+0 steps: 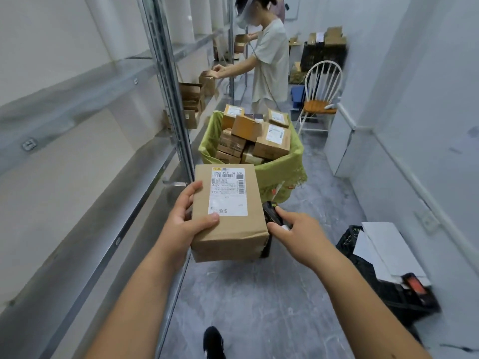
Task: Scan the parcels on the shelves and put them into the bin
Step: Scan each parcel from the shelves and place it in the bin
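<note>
Left hand [185, 218] grips parcel [229, 211], thumb on top

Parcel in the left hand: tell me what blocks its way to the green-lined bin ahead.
Nothing visible does. The left hand holds the parcel in open air just short of the bin, whose near rim is unobstructed, though boxes already fill it.

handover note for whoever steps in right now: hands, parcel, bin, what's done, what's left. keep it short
Left hand grips a brown parcel, label up.
Right hand holds the black scanner beside the parcel's right edge.
Green-lined bin stands just ahead on the floor, already piled with parcels.
More boxes sit on the shelves to the left, where another person is working.
Left: whether this parcel is scanned is not visible; then drop it in the bin and carry on with the shelves.
</note>
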The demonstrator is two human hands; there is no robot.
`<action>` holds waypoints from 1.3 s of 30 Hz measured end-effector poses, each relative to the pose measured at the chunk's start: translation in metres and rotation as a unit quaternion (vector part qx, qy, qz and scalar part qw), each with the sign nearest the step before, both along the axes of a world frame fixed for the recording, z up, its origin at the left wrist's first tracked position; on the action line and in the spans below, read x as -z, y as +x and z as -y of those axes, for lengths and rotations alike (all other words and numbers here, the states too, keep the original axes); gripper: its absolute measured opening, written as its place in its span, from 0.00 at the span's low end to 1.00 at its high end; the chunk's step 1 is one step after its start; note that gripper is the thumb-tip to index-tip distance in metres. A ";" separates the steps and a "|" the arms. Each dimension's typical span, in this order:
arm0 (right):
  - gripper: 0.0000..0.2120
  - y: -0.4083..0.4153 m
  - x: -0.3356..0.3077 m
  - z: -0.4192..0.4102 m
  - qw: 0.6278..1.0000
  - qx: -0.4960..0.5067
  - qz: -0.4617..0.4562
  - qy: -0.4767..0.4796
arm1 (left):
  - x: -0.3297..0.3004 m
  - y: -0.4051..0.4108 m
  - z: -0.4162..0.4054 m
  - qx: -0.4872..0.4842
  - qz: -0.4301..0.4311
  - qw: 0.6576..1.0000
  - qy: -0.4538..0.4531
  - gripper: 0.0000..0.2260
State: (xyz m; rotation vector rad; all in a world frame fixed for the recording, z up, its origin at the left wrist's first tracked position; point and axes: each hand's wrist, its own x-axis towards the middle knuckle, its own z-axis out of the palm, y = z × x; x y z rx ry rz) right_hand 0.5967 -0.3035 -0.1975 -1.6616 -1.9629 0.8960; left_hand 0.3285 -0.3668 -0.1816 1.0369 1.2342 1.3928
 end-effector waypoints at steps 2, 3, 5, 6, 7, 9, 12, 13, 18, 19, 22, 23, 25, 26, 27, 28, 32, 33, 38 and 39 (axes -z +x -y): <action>0.31 -0.011 0.000 -0.029 1.000 0.014 0.005 0.015 | 0.001 -0.011 -0.038 0.018 0.011 1.000 -0.001 0.39; 0.31 -0.016 -0.002 -0.043 1.000 0.022 0.009 0.017 | 0.000 -0.018 -0.057 0.030 0.016 0.999 -0.006 0.38; 0.30 -0.027 -0.007 -0.069 0.999 0.033 0.016 0.007 | -0.004 -0.031 -0.094 0.052 0.032 0.998 -0.016 0.37; 0.30 -0.032 -0.010 -0.083 0.999 0.037 0.019 0.000 | -0.006 -0.038 -0.112 0.061 0.038 0.997 -0.019 0.36; 0.30 -0.037 -0.013 -0.096 0.999 0.046 0.021 -0.003 | -0.010 -0.045 -0.130 0.068 0.042 0.997 -0.022 0.36; 0.30 -0.047 -0.021 -0.119 0.997 0.076 0.016 0.006 | -0.017 -0.055 -0.165 0.086 0.047 0.995 -0.024 0.36; 0.31 -0.061 -0.026 -0.150 0.994 0.109 -0.002 0.018 | -0.027 -0.065 -0.212 0.109 0.054 0.992 -0.028 0.35; 0.31 -0.064 -0.028 -0.158 0.993 0.120 -0.012 0.014 | -0.029 -0.067 -0.224 0.113 0.055 0.992 -0.029 0.34; 0.31 -0.075 -0.039 -0.206 0.986 0.159 -0.041 0.024 | -0.042 -0.078 -0.284 0.139 0.060 0.988 -0.036 0.33; 0.31 -0.076 -0.041 -0.217 0.985 0.160 -0.048 0.031 | -0.044 -0.079 -0.297 0.145 0.062 0.987 -0.038 0.32; 0.31 -0.078 -0.043 -0.253 0.984 0.160 -0.069 0.041 | -0.051 -0.081 -0.336 0.152 0.056 0.986 -0.038 0.31; 0.31 -0.077 -0.044 -0.266 0.983 0.162 -0.074 0.043 | -0.053 -0.080 -0.350 0.151 0.050 0.987 -0.037 0.30; 0.30 -0.073 -0.046 -0.295 0.981 0.166 -0.090 0.046 | -0.056 -0.078 -0.379 0.146 0.040 0.988 -0.040 0.30; 0.30 -0.070 -0.045 -0.311 0.980 0.165 -0.098 0.049 | -0.058 -0.075 -0.395 0.144 0.035 0.988 -0.042 0.30; 0.30 -0.066 -0.044 -0.329 0.980 0.163 -0.102 0.052 | -0.059 -0.072 -0.411 0.142 0.031 0.988 -0.043 0.30; 0.30 -0.063 -0.043 -0.348 0.980 0.160 -0.103 0.053 | -0.060 -0.068 -0.427 0.138 0.026 0.989 -0.044 0.30; 0.30 -0.050 -0.042 -0.431 0.981 0.143 -0.122 0.050 | -0.068 -0.052 -0.492 0.105 0.008 0.993 -0.048 0.29; 0.30 -0.048 -0.042 -0.452 0.981 0.138 -0.124 0.049 | -0.070 -0.048 -0.508 0.095 0.002 0.994 -0.051 0.29; 0.30 -0.027 -0.027 -0.550 0.988 0.103 -0.109 0.031 | -0.070 -0.029 -0.594 0.055 -0.023 0.996 -0.071 0.24; 0.30 -0.024 -0.023 -0.568 0.989 0.101 -0.105 0.028 | -0.067 -0.026 -0.611 0.048 -0.030 0.996 -0.076 0.24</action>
